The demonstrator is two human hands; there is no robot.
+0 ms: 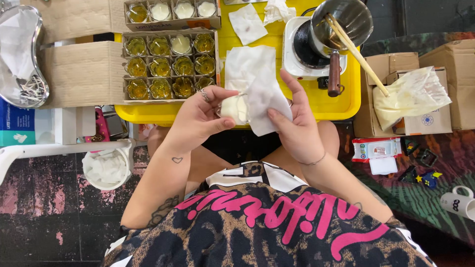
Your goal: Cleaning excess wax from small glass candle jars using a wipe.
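Between both hands: left hand [198,118] grips a wax-filled glass [232,108], right hand [297,126] grips white tissue [264,99].

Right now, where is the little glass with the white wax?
In the head view, the little glass sits centre, held in the left hand, beside the white tissue in the right hand.

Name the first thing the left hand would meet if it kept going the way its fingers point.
The left hand points right, at the small white candle glass it already touches; past that lies the tissue.
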